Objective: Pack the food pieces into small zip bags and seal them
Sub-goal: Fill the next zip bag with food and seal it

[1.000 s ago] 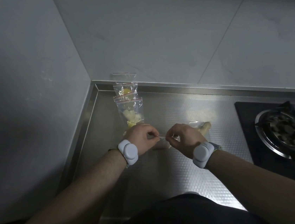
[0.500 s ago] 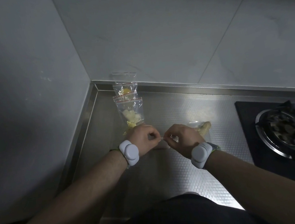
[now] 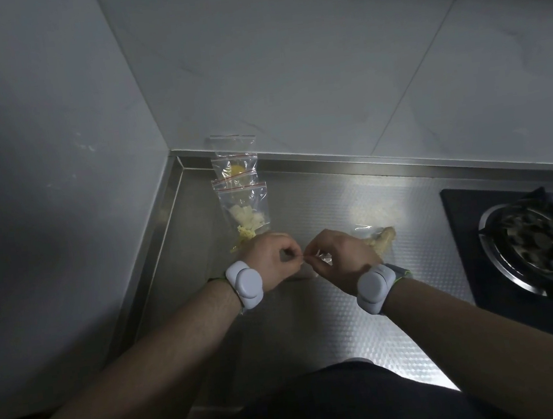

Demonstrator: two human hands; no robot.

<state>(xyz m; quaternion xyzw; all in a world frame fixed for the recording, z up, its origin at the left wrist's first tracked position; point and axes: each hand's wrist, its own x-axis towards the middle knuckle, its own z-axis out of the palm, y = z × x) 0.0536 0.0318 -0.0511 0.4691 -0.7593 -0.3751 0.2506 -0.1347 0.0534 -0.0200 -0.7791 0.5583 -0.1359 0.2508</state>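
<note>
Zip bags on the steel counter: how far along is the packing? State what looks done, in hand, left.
Done: filled bags lie by the corner. In hand: left hand and right hand pinch a small bag's top between them. Left: a food piece beside the right hand.

Both forearms reach forward and converge, each wrist wearing a grey band, the left hand (image 3: 273,256) and right hand (image 3: 337,257) curled with fingertips pinched almost together, knuckles up.

The bench (image 3: 365,302) is silver steel with a fine embossed diamond pattern. Clear bags (image 3: 245,206) beyond the left grip (image 3: 275,259) carry red zip lines and hold yellow and cream pieces. Wristbands (image 3: 245,283) are pale grey.
</note>
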